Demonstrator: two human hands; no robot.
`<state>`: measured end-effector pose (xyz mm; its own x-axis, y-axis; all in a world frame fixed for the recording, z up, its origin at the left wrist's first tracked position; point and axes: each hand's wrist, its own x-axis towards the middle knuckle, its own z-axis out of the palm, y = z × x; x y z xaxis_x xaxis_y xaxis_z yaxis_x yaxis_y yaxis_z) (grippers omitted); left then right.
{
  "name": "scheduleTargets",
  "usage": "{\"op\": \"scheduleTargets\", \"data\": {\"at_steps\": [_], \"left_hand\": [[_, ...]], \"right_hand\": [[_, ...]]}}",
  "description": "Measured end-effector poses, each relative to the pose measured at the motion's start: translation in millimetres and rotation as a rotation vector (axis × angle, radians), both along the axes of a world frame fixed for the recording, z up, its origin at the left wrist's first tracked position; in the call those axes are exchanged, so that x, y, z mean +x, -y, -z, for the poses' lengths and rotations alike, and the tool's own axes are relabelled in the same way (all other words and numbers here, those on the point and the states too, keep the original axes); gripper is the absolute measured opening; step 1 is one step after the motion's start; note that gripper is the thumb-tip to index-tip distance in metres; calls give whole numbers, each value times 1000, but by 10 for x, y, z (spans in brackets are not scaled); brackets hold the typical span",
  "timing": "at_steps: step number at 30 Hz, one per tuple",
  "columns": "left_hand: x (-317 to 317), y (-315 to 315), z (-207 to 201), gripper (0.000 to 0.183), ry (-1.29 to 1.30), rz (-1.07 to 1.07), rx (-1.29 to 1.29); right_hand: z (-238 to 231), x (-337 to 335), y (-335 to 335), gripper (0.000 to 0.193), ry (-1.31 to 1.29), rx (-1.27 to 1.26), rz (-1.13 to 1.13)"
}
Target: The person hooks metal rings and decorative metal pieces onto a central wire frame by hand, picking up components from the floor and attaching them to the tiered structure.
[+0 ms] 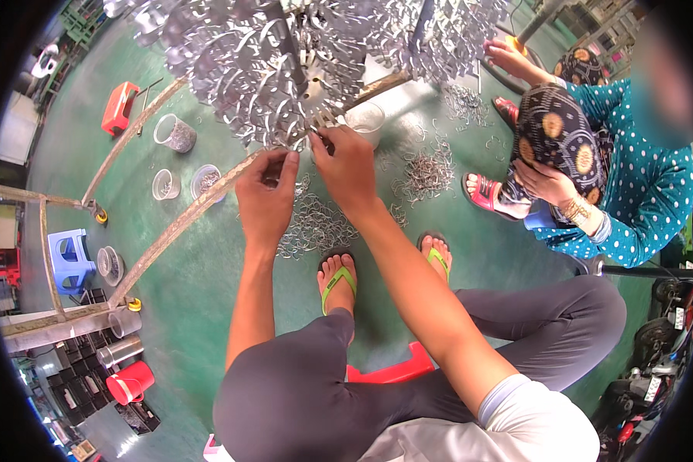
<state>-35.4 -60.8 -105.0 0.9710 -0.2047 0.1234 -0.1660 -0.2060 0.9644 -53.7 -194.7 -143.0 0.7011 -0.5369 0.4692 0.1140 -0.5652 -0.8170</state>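
Observation:
A dense mass of shiny silver metal pieces [246, 69] hangs in front of me, many of them curved and overlapping. At its lower edge my left hand [266, 196] is closed, thumb and forefinger pinched together against the lowest pieces. Close by on the right, my right hand [346, 169] also pinches at that edge, its fingertips a little higher. What lies between the fingertips is too small to make out. Below the hands, a pile of loose bent metal hooks [312, 223] lies on the green floor.
A worn metal frame bar [185, 206] runs behind my hands. Clear tubs [175, 134] of metal parts, a red stool [118, 108] and a blue stool [71, 260] stand left. Another pile of hooks [427, 171] lies right, near a seated person [631, 185] in a dotted teal top.

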Motion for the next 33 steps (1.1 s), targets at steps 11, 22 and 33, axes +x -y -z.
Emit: {"op": "scheduleTargets", "data": {"at_steps": [11,22,33], "left_hand": [[-48,428,-55,23,216,-19,258],[242,598,107,23,198,46,152],[557,469,211,26,97,50,-36]], "right_hand": [[142,35,281,16,-23,-28,-132],[113,-61,797,23,-116,-15,-427],[1715,-1036,1141,27,-1037,-9,-229]]}}
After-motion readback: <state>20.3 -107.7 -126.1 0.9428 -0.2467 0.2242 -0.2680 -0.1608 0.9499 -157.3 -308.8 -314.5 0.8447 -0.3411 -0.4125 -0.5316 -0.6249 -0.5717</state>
